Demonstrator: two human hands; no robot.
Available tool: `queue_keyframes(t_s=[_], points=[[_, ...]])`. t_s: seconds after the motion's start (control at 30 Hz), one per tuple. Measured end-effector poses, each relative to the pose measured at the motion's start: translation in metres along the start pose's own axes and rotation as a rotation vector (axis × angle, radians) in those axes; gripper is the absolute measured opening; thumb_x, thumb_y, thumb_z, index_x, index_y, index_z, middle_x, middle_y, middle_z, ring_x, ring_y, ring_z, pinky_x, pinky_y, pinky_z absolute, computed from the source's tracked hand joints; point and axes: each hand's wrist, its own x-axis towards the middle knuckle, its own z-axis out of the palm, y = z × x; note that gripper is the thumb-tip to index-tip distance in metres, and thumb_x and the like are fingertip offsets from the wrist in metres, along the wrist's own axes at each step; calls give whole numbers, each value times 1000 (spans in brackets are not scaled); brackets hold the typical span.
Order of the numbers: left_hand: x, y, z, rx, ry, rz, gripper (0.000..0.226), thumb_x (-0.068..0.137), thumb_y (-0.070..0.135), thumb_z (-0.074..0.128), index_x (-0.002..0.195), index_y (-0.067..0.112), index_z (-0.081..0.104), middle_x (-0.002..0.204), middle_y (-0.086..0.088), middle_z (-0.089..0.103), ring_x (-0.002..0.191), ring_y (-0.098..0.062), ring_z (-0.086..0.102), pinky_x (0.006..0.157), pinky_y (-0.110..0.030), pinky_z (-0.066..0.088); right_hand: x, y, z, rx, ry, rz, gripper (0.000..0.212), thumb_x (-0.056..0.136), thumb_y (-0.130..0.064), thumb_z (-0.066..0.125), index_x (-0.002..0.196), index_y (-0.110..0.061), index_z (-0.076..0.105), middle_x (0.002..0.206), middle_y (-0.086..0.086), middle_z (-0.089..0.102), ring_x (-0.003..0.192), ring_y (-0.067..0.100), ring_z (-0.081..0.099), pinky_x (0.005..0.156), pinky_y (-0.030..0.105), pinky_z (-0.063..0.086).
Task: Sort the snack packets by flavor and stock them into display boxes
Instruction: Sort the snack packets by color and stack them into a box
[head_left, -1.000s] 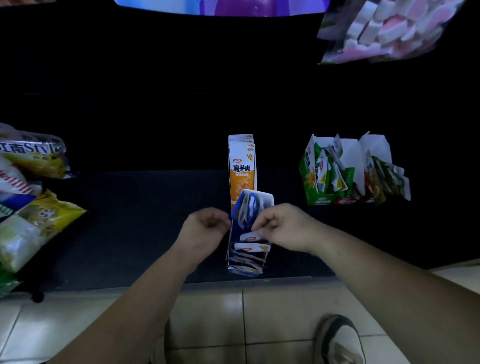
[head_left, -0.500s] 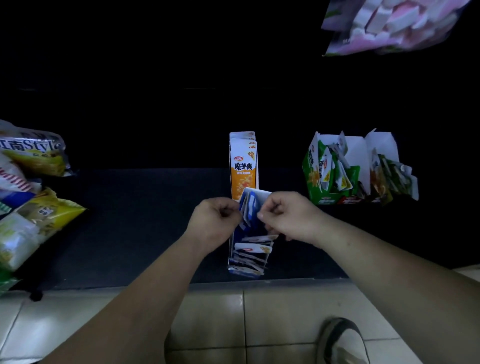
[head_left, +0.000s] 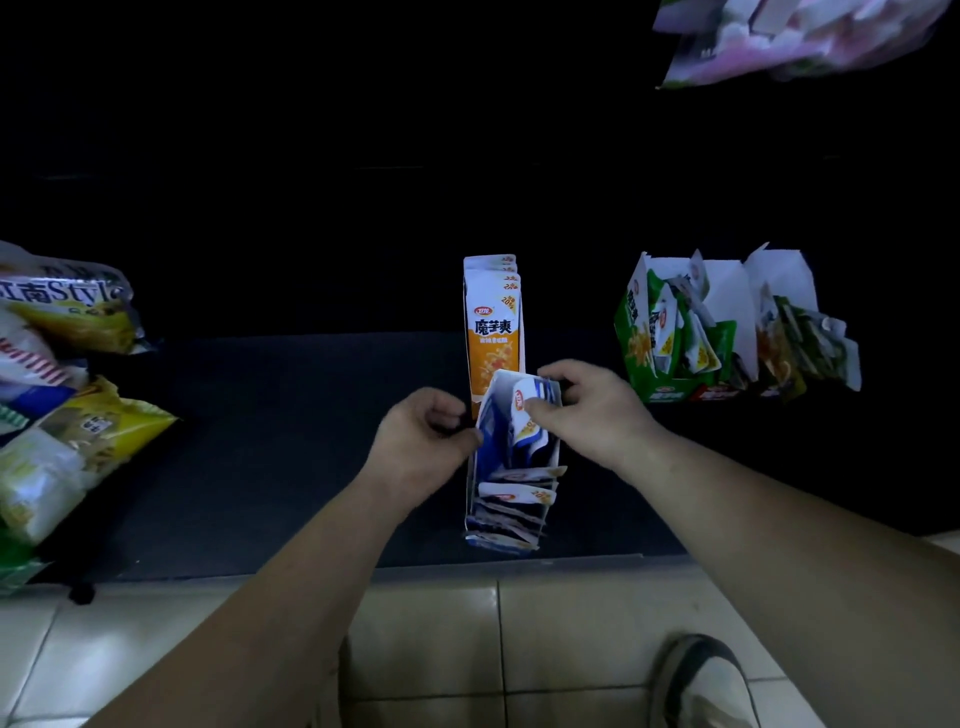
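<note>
Left hand (head_left: 423, 441) grips the side of the blue display box (head_left: 500, 540); right hand (head_left: 587, 410) pinches a blue packet (head_left: 523, 415) at its far end. The box rests on a dark mat (head_left: 280, 467) above pale floor tiles (head_left: 431, 639).

Dim room, dark mat (head_left: 270, 457) over pale tiled floor (head_left: 467, 649).

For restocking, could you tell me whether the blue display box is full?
Not full: the blue display box holds packets in its near part, with space beyond.
</note>
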Motion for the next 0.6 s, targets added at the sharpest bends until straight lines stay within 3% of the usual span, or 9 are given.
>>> queue_keyframes(t_s=[0.1, 0.23, 0.4, 0.5, 0.6], points=[[6, -3, 7, 152, 5, -54, 40, 70, 39, 94, 90, 19, 66, 87, 2, 70, 79, -15, 69, 65, -29, 57, 4, 4, -5, 36, -28, 1, 34, 89, -28, 78, 122, -30, 68, 92, -8, 73, 78, 4, 70, 64, 19, 49], [7, -7, 21, 267, 63, 26, 21, 77, 19, 86, 78, 18, 65, 71, 1, 69, 67, -19, 67, 59, -34, 57, 6, 8, -5, 15, -39, -13, 42, 89, -33, 78, 128, -32, 65, 96, -8, 73, 81, 4, 70, 66, 20, 50], [5, -13, 19, 274, 69, 95, 11, 82, 16, 74, 73, 20, 70, 64, 4, 70, 61, -17, 68, 59, -38, 59, 8, 12, -3, -41, -34, -55, 46, 89, -37, 76, 133, -32, 64, 103, -5, 73, 92, 12, 72, 89, 37, 60], [2, -9, 18, 350, 38, 181, 15, 86, 22, 69, 73, 16, 69, 62, 0, 67, 60, -24, 65, 57, -43, 57, 6, 10, -5, -51, -26, -65, 44, 90, -38, 76, 132, -31, 65, 104, -6, 72, 92, 11, 71, 88, 36, 59], [2, -7, 14, 375, 135, 252, 11, 85, 22, 71, 77, 20, 64, 64, 4, 65, 60, -20, 63, 55, -41, 55, 6, 5, -5, -64, -35, -76, 35, 91, -38, 75, 124, -31, 67, 99, -11, 70, 89, 8, 70, 81, 29, 56]])
